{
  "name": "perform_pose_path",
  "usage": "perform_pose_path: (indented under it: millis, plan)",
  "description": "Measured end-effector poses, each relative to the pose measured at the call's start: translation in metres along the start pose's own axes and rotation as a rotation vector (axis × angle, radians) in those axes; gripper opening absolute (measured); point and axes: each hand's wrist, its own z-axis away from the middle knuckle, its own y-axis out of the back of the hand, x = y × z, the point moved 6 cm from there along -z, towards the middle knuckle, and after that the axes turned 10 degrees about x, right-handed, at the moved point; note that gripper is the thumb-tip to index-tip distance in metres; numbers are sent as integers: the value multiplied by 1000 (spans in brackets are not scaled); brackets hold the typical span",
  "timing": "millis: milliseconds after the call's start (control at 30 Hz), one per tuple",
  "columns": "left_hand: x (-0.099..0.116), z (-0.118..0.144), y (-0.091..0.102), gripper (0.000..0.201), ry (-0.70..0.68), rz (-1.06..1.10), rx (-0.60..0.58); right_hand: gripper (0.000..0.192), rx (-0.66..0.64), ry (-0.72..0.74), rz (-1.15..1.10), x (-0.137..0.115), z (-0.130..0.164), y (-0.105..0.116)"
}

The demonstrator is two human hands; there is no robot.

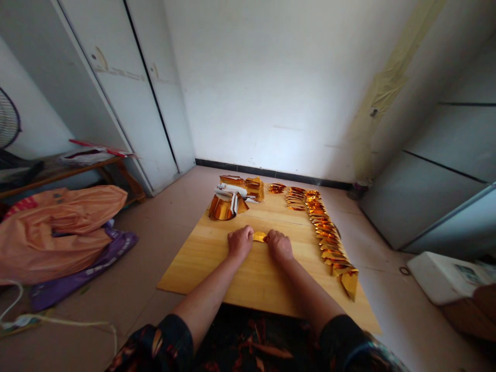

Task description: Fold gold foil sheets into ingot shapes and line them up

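Note:
Between my two hands is a small piece of gold foil paper (259, 237), held just over the wooden board. My left hand (240, 242) is closed on its left end, and my right hand (280, 245) is closed on its right end. Along the right side of the wooden board (240, 284) runs a long row of folded gold foil pieces (323, 227). Shorter groups of folded pieces (295, 198) lie beside its far end. Beyond my left hand stand a curled stack of gold foil sheets (222, 207) and a white bundle (231, 190).
On the floor at left lie an orange bag (58, 227), a purple bag (93, 268) and a white cable (73, 321). A low wooden bench (116, 168) stands by the grey cabinet (116, 77). At right are a white box (445, 276) and a large grey appliance (426, 170).

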Motion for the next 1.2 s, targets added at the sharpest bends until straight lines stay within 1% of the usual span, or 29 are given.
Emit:
perform_pose_path:
  millis: [200,433,633,833,1000,1100,1200]
  plan:
    - [-1,1,-5,13,-66,-81,14,13,3,34,35,-3,-1,1]
    - [5,-1,-5,16,-134,-130,-31,12,-12,32,17,-3,-2,7]
    - [5,1,-4,17,-186,-124,-31,12,20,25,2,-1,0,8]
    - [0,1,-8,17,-203,-111,-10,13,43,21,-9,0,4,6]
    - [-2,1,-8,22,-258,-93,-19,14,86,81,-20,-3,6,7]
    - [-3,0,-6,27,-297,-76,-46,14,55,99,-56,-4,3,9]
    - [-4,-1,-6,27,-311,-57,-63,17,-57,22,-116,-2,-6,8]
